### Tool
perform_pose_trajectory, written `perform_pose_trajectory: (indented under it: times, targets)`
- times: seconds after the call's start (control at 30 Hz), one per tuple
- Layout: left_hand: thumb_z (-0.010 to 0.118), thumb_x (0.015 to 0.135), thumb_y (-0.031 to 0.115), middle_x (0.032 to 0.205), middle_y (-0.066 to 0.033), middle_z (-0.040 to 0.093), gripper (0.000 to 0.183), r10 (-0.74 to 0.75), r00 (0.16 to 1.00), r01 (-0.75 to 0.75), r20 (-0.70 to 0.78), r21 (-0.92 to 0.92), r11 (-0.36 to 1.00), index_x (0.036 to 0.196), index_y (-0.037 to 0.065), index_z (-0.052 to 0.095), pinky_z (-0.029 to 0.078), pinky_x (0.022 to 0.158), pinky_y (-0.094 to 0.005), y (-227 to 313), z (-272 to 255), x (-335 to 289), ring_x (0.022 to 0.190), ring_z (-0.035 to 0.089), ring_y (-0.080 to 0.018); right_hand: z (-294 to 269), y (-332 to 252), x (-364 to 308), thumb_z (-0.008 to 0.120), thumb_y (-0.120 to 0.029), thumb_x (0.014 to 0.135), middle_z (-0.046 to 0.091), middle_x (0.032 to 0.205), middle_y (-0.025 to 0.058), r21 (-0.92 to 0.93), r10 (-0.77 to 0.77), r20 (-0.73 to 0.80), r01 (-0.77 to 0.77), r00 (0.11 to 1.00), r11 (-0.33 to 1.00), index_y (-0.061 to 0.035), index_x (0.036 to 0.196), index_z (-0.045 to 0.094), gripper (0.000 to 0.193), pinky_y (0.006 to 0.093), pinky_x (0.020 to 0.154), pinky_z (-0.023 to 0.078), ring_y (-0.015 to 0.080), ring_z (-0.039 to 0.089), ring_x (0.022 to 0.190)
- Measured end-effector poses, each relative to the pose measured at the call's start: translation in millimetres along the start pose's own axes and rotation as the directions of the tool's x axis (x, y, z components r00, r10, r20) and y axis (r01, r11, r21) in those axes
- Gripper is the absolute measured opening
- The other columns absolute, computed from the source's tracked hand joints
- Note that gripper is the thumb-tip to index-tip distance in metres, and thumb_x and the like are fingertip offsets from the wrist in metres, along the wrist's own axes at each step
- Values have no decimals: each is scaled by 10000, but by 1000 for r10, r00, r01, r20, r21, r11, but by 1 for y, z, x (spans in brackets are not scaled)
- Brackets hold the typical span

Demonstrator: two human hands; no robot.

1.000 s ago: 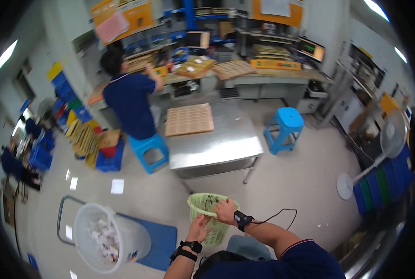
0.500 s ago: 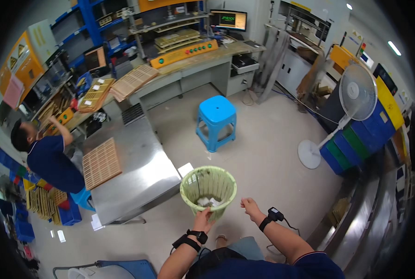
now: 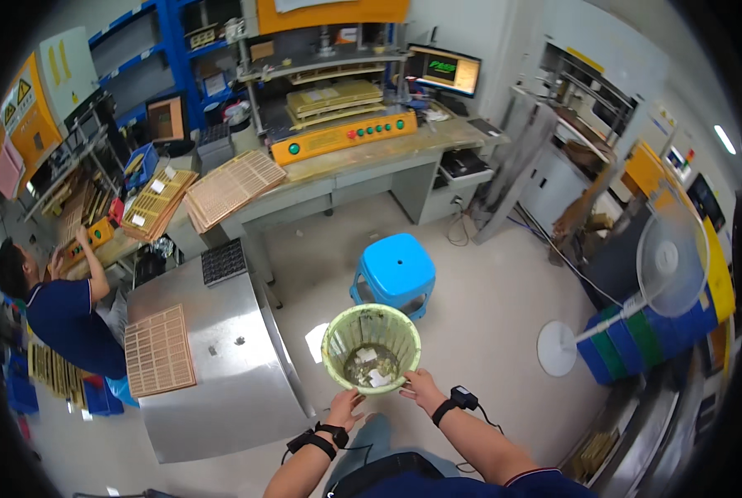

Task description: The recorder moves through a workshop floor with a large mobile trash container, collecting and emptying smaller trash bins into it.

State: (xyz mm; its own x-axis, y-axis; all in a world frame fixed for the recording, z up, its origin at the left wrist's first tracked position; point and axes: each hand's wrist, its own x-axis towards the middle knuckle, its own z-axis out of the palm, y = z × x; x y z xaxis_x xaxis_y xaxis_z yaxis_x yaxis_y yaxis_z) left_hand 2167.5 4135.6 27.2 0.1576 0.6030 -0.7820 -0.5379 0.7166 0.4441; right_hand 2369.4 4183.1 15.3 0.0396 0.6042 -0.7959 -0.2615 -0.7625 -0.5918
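I hold a pale green slatted waste basket (image 3: 371,344) in front of me with both hands. My left hand (image 3: 344,407) grips its near rim on the left side and my right hand (image 3: 421,387) grips the rim on the right. Scraps of white paper lie in the bottom of the basket. Both wrists wear black bands, with a cable trailing from the right one. A blue plastic stool (image 3: 395,270) stands on the floor just beyond the basket.
A steel table (image 3: 221,373) with a tan perforated panel (image 3: 160,351) stands at my left. A person in a dark blue shirt (image 3: 63,311) works at far left. A workbench with an orange machine (image 3: 343,137) is ahead. A standing fan (image 3: 666,261) is at right.
My view has swung right, from the steel table and white bucket toward the workbench and fan. The basket stays in front of me; my right hand has returned to its rim.
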Motion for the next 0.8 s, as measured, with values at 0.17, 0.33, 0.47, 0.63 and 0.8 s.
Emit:
perform_pose_trajectory:
  times: [0.17, 0.33, 0.47, 0.63, 0.8]
  targets:
    - [483, 783, 271, 870, 16, 490, 125, 24, 987, -32, -158, -49, 998, 843, 169, 443, 309, 768, -430, 40, -26, 44, 884, 484, -157, 73, -60, 76, 508, -126, 760, 527, 876, 70, -116, -41, 26, 44, 999, 992, -70, 967, 422, 231, 317, 564, 454, 172, 543, 755]
    - [506, 796, 236, 863, 16, 534, 104, 6, 984, -48, -176, -237, 970, 852, 148, 504, 351, 791, -397, 83, -20, 30, 889, 521, -168, 153, -97, 185, 520, -122, 747, 523, 759, 61, -136, -81, 21, 83, 996, 987, -69, 922, 472, 190, 305, 508, 455, 161, 514, 605]
    - [458, 826, 273, 985, -48, 501, 319, -42, 965, -54, -259, -352, 935, 1078, 84, 416, 427, 734, -350, 95, -19, 39, 913, 509, -182, 216, -118, 281, 532, -167, 754, 520, 720, 78, -111, -37, 37, 41, 999, 993, -48, 931, 484, 218, 307, 461, 454, 167, 507, 541]
    - [490, 819, 288, 1023, -59, 501, 366, -148, 910, -85, -388, -524, 848, 1120, 95, 416, 419, 779, -340, 83, -16, 76, 941, 486, -189, 269, -112, 401, 526, -207, 776, 547, 799, 144, -10, -28, -43, 27, 999, 1000, -10, 947, 484, 265, 354, 492, 479, 236, 541, 580]
    - [500, 811, 308, 1035, -60, 496, 376, -213, 874, -60, -438, -531, 845, 1104, 86, 422, 396, 798, -329, 80, 6, 109, 942, 482, -198, 303, -103, 506, 472, -189, 818, 523, 836, 131, -161, 109, -142, -132, 984, 978, -37, 1023, 436, 258, 356, 504, 483, 239, 538, 618]
